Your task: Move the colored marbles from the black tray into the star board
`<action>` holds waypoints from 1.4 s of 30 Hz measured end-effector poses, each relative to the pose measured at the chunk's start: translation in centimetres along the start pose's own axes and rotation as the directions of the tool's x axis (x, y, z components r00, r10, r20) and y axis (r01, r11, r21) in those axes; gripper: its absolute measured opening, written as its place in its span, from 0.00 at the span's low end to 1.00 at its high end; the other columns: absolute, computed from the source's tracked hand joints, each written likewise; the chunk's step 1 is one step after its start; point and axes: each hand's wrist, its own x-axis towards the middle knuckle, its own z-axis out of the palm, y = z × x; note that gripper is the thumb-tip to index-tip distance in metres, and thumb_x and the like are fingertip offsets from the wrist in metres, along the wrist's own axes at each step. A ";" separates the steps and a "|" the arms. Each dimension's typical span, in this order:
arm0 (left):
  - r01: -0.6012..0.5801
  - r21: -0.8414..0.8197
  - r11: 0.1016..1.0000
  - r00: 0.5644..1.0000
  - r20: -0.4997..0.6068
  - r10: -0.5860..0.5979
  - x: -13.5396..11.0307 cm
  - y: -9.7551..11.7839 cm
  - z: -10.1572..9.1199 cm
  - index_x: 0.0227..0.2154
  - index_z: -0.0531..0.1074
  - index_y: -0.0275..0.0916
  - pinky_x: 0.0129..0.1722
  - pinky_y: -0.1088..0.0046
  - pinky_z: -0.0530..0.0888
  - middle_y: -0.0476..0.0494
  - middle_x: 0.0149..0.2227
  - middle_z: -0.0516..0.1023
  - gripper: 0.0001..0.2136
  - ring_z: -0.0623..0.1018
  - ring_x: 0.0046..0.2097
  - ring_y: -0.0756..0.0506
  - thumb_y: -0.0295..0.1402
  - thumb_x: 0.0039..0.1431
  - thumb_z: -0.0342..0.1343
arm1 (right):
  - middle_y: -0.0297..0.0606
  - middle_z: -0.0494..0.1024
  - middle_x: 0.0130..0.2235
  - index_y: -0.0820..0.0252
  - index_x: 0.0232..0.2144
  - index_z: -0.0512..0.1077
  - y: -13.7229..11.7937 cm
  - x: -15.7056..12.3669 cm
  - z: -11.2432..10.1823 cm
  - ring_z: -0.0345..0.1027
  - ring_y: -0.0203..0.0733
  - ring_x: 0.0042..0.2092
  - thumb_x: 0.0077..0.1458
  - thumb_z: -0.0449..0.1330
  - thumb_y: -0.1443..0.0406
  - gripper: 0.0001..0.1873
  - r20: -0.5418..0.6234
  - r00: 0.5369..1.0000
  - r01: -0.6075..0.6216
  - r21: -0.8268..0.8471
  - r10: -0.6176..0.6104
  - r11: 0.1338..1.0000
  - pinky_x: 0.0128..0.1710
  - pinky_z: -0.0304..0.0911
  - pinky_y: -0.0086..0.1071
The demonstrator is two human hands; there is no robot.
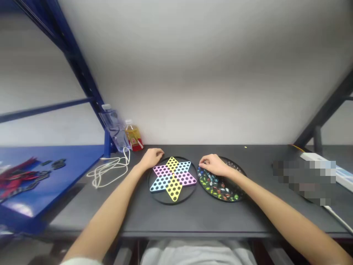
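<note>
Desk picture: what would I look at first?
The colourful star-shaped Chinese checkers board comes first, sitting in the middle of the dark table. Just to its right, the right hand reaches over a round black tray of shiny marbles.

On the dark tabletop in front of you lies a round black board [173, 198] bearing a six-pointed star of pink, pale-blue and yellow arms, pierced with rows of black holes. Just to its right, a round black tray [240, 170] holds many multicoloured glass marbles [217, 187], thickest toward its left and near side.
</note>
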 end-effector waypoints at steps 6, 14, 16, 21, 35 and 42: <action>-0.012 -0.003 1.000 1.000 -0.002 0.012 -0.1 0.2 0.0 0.37 0.79 0.39 0.40 0.71 0.72 0.43 0.36 0.81 0.14 0.78 0.37 0.44 0.35 0.58 0.49 | 0.25 0.55 0.16 0.60 0.27 0.69 1.1 0.0 -0.9 0.43 0.30 0.18 0.50 0.57 0.57 0.12 0.079 0.961 -0.253 0.627 0.263 0.736 0.18 0.41 0.27; 0.000 0.010 1.000 1.000 -0.002 0.000 -0.1 0.0 0.1 0.37 0.79 0.39 0.39 0.71 0.72 0.43 0.36 0.81 0.14 0.78 0.37 0.44 0.35 0.58 0.49 | 0.25 0.51 0.17 0.56 0.18 0.53 1.9 0.0 -0.9 0.41 0.30 0.18 0.53 0.55 0.47 0.25 0.045 0.955 -0.225 0.753 0.293 0.618 0.17 0.37 0.27; -0.003 0.011 1.000 1.000 -0.002 0.003 0.0 0.0 0.1 0.37 0.79 0.39 0.39 0.71 0.72 0.43 0.36 0.81 0.14 0.78 0.37 0.44 0.35 0.58 0.49 | 0.27 0.53 0.16 0.57 0.16 0.55 1.2 -0.1 -0.4 0.45 0.31 0.19 0.54 0.55 0.46 0.27 -0.071 0.972 -0.160 0.508 0.226 0.846 0.20 0.43 0.28; -0.009 0.004 1.000 1.000 -0.001 0.009 0.0 -0.1 0.1 0.37 0.79 0.39 0.40 0.71 0.72 0.43 0.36 0.81 0.14 0.78 0.37 0.44 0.36 0.58 0.49 | 0.33 0.66 0.21 0.60 0.18 0.62 -0.5 -0.4 0.1 0.58 0.35 0.26 0.60 0.50 0.48 0.27 -0.102 0.995 -0.014 -0.049 0.009 0.999 0.29 0.49 0.30; 0.007 0.011 1.000 1.000 0.012 -0.007 0.0 0.1 0.0 0.38 0.79 0.39 0.38 0.72 0.72 0.43 0.35 0.81 0.14 0.78 0.36 0.45 0.36 0.58 0.49 | 0.49 0.78 0.36 0.60 0.32 0.70 -1.2 -0.4 -0.3 0.71 0.48 0.37 0.65 0.45 0.53 0.22 0.240 0.970 0.134 -0.429 -0.031 0.893 0.36 0.55 0.34; -0.017 0.022 1.000 1.000 0.012 0.017 0.2 -0.1 0.2 0.38 0.79 0.39 0.40 0.72 0.72 0.42 0.36 0.81 0.14 0.78 0.37 0.45 0.36 0.59 0.48 | 0.36 0.66 0.20 0.58 0.17 0.58 0.5 0.4 0.1 0.59 0.38 0.25 0.57 0.52 0.59 0.19 0.020 0.997 -0.071 0.111 0.069 0.991 0.28 0.50 0.31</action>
